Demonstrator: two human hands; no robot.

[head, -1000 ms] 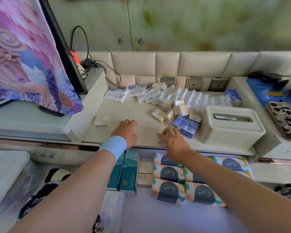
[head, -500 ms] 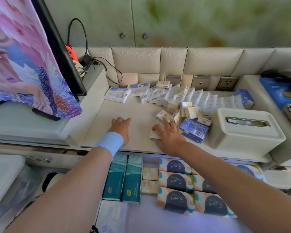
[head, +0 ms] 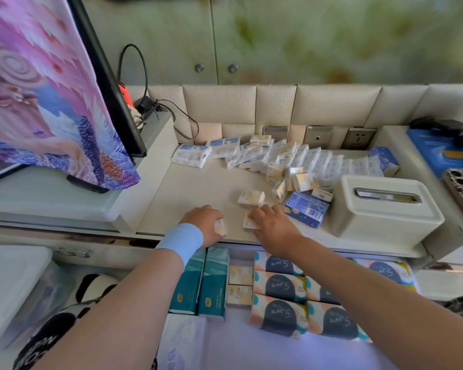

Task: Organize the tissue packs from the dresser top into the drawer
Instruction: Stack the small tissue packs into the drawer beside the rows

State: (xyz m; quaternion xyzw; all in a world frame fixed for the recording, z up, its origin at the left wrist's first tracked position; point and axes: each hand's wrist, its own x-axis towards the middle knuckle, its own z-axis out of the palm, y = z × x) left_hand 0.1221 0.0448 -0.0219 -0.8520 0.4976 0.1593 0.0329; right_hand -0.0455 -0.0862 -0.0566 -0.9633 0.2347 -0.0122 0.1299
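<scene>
Head view: I look down at my two hands on the near edge of the counter (head: 187,188).
Left hand (head: 205,222): curled around a small cream pack (head: 220,227) at the counter's near edge; a light blue wristband (head: 181,240) sits on my wrist.
Right hand (head: 274,224): fingers pressed over a second cream pack (head: 249,224), just right of my left hand.
Loose pack (head: 251,198): lies alone just beyond my right fingertips.
Pile of tissue packs (head: 292,161): spread along the far side of the counter.
Blue pack (head: 306,209): between my right hand and the white tissue box (head: 385,209).
Drawer (head: 251,348): open below the counter, holding teal packs (head: 203,284), small cream ones and navy-printed packs (head: 278,285).
</scene>
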